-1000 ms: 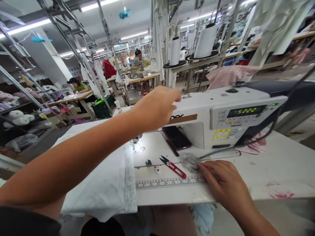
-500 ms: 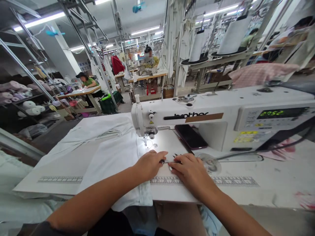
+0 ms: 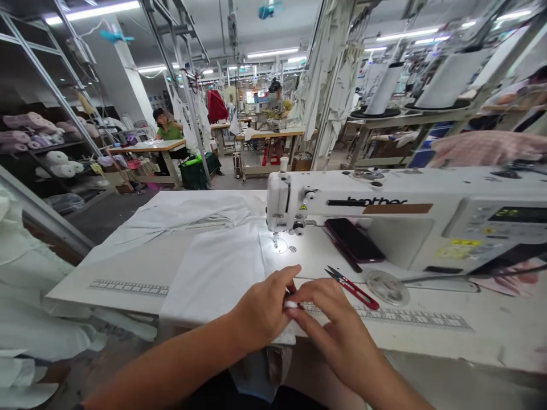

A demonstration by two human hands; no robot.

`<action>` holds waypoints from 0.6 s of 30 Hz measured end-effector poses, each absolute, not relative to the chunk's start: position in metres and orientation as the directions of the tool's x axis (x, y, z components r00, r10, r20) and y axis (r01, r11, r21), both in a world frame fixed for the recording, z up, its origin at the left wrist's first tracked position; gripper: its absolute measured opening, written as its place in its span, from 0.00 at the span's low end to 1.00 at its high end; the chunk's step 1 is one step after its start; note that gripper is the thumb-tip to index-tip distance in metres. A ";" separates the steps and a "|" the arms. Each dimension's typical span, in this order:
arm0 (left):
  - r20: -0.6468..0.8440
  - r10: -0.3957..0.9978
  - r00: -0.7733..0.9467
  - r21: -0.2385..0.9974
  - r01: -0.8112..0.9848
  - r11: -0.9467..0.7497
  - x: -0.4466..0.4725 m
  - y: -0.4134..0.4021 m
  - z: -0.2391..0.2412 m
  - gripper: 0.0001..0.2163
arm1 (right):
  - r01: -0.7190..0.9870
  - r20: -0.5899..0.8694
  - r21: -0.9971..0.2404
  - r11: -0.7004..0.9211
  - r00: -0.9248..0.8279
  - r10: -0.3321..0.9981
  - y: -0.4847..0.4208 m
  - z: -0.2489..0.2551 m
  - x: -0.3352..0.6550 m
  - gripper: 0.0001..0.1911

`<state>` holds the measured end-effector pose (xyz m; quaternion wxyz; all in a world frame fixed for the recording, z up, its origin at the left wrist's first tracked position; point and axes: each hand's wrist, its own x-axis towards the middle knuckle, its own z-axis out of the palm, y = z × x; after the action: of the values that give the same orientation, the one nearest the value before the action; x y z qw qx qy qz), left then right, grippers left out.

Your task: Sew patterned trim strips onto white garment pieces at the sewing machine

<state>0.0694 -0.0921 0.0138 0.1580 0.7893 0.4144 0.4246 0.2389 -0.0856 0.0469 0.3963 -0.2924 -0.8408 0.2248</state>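
My left hand point(image 3: 267, 307) is closed in front of the sewing machine point(image 3: 350, 193), its fingertips curled round something small and mostly hidden. Against it, my right hand point(image 3: 331, 319) pinches a small white piece point(image 3: 292, 304) that looks like a thread-wound bobbin. Both hands meet just above the table's front edge. Thread snips point(image 3: 354, 289) with red handles lie untouched beyond my right hand. White fabric point(image 3: 209, 273) spreads over the table left of the needle, partly under my left forearm.
A dark phone point(image 3: 354, 239) rests under the machine arm. Right of the snips sits a clear round disc point(image 3: 388, 286). A printed ruler strip point(image 3: 427, 319) runs along the table front. White thread cones point(image 3: 384, 88) stand behind the machine. Another person point(image 3: 168, 128) sits at a far table.
My right hand has let go of the snips, which now lie on the table. Both hands have drawn nearer to me, and a white piece shows between them. The view has shifted left.
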 end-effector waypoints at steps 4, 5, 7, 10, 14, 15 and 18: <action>0.613 0.753 0.239 0.541 0.568 -0.620 0.056 -0.108 0.012 0.27 | 0.322 0.464 -0.737 0.595 -0.400 0.791 -0.085 0.029 0.224 0.04; 0.627 0.743 0.236 0.526 0.576 -0.626 0.053 -0.111 0.013 0.26 | 0.279 0.421 -0.786 0.551 -0.410 0.809 -0.086 0.027 0.220 0.05; 0.660 0.711 0.243 0.483 0.588 -0.649 0.049 -0.116 0.014 0.24 | 0.158 0.319 -0.895 0.418 -0.430 0.845 -0.092 0.025 0.211 0.06; 0.725 0.639 0.256 0.412 0.583 -0.700 0.043 -0.124 0.018 0.21 | -0.017 0.147 -0.987 0.158 -0.478 0.866 -0.098 0.026 0.201 0.14; 0.732 0.611 0.299 0.405 0.530 -0.745 0.031 -0.134 0.023 0.16 | -0.051 0.001 -0.998 -0.034 -0.565 0.825 -0.100 0.032 0.200 0.12; 0.726 0.604 0.329 0.403 0.508 -0.761 0.027 -0.136 0.024 0.14 | -0.022 -0.026 -0.999 -0.047 -0.575 0.818 -0.101 0.034 0.201 0.11; 0.726 0.563 0.395 0.372 0.463 -0.805 0.014 -0.137 0.027 0.07 | 0.109 -0.083 -0.994 -0.020 -0.607 0.790 -0.105 0.041 0.204 0.12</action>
<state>0.0142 -0.1374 0.0269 0.0550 0.8335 0.3077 0.4557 0.2036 -0.1047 0.0413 0.2734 -0.3490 -0.6443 0.6232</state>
